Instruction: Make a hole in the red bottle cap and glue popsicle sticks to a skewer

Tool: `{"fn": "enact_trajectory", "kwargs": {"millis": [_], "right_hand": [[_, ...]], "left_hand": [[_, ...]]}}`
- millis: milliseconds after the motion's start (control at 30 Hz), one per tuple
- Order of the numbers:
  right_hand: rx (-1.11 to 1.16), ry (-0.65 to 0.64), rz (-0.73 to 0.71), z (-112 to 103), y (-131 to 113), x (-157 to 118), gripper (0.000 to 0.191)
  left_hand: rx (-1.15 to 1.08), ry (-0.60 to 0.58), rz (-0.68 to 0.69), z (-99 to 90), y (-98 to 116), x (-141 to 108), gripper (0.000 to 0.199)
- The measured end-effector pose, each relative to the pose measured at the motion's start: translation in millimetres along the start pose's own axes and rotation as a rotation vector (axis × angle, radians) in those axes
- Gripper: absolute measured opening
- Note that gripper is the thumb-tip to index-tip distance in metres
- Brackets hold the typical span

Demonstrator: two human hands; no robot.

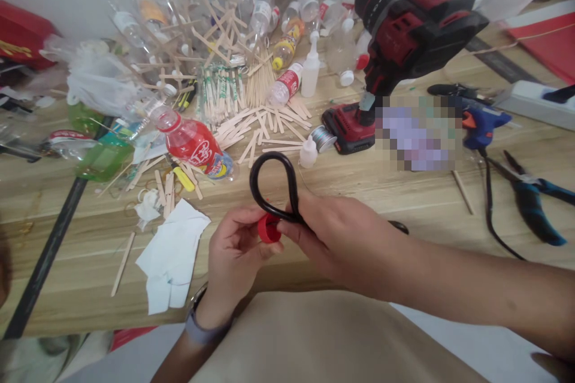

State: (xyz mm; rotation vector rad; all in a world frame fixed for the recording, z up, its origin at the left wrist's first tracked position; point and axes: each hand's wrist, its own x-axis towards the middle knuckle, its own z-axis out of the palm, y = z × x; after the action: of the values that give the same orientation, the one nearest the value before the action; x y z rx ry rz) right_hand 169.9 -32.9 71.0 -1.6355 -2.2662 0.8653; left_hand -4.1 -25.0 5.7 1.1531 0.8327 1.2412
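Observation:
Over the front edge of the table, my left hand (238, 245) is closed around a red bottle cap (269, 229), its hollow side partly showing. My right hand (341, 233) is shut on what looks like scissors, with one large black loop handle (274, 182) rising above the fingers. Another black end (399, 227) sticks out beyond the right wrist. The blades are hidden, and the right fingertips come right up to the cap. Behind the hands stands a small white dropper bottle (308, 153). A red-labelled drink bottle (195, 145) leans to its left.
Wooden sticks (251, 125) and plastic bottles crowd the back. A red cordless drill (399, 30) stands at right, near a blue glue gun (483, 122) and pliers (532, 194). Torn white paper (173, 260) lies at left, beside a dark strip (58, 239).

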Motion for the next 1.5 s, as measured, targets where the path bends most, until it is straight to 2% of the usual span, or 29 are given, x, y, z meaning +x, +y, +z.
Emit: {"fn": "enact_trajectory", "kwargs": {"millis": [67, 167, 267, 500, 633, 733, 800, 867, 933, 1000, 1067, 1267, 1367, 1433, 1500], "right_hand": [[-0.151, 0.04, -0.027, 1.7, 0.8, -1.7, 0.017], [-0.253, 0.097, -0.136, 3.1, 2.9, -3.5, 0.01], [-0.295, 0.13, -0.197, 2.8, 4.8, -4.5, 0.009], [-0.281, 0.089, -0.188, 2.0, 2.0, -6.8, 0.005], [-0.126, 0.039, -0.09, 2.1, 1.1, -4.4, 0.01], [0.175, -0.073, -0.022, -0.6, 5.9, 2.3, 0.014], [0.389, -0.195, 0.053, -2.2, 11.8, 6.6, 0.021], [0.459, -0.204, 0.119, -2.0, 18.7, 8.5, 0.026], [0.413, -0.086, 0.115, -0.1, 25.7, 7.4, 0.025], [0.368, 0.015, 0.081, 2.4, 31.8, 4.0, 0.024], [0.353, 0.056, 0.082, 3.9, 36.3, -0.1, 0.025], [0.307, 0.082, 0.083, 1.8, 40.7, -7.6, 0.031], [0.29, 0.104, 0.072, 1.1, 40.9, -8.5, 0.029], [0.284, 0.128, 0.061, 0.6, 39.6, -8.8, 0.028], [0.276, 0.149, 0.056, -0.1, 36.8, -8.7, 0.026]], "left_hand": [[-0.024, -0.014, -0.049, -1.4, -2.5, 0.5, 0.037], [-0.017, -0.015, -0.111, -1.2, -3.4, 1.3, 0.041], [0.001, -0.007, -0.131, -1.1, -3.2, 1.7, 0.041], [-0.032, -0.032, -0.141, -2.6, -5.7, 2.2, 0.04], [0.047, -0.011, -0.062, 3.3, 0.1, 1.5, 0.034], [0.135, -0.003, 0.006, 4.2, 5.1, 3.1, 0.032], [0.229, 0.02, -0.008, -0.4, 5.9, 7.5, 0.032], [0.354, 0.03, -0.054, -8.3, 4.4, 14.5, 0.032], [0.605, -0.068, -0.111, -16.9, 2.5, 22.8, 0.028], [1.001, -0.315, -0.141, -22.8, 2.0, 30.9, 0.011], [1.136, -0.441, -0.155, -24.7, 4.0, 37.7, 0.01], [1.41, -0.539, -0.081, -21.0, 11.2, 49.9, 0.004], [1.341, -0.505, -0.126, -23.4, 12.9, 51.7, 0.006], [1.06, -0.395, -0.176, -25.6, 15.2, 50.4, 0.013], [0.643, -0.291, -0.288, -26.3, 17.5, 46.9, 0.026]]}}
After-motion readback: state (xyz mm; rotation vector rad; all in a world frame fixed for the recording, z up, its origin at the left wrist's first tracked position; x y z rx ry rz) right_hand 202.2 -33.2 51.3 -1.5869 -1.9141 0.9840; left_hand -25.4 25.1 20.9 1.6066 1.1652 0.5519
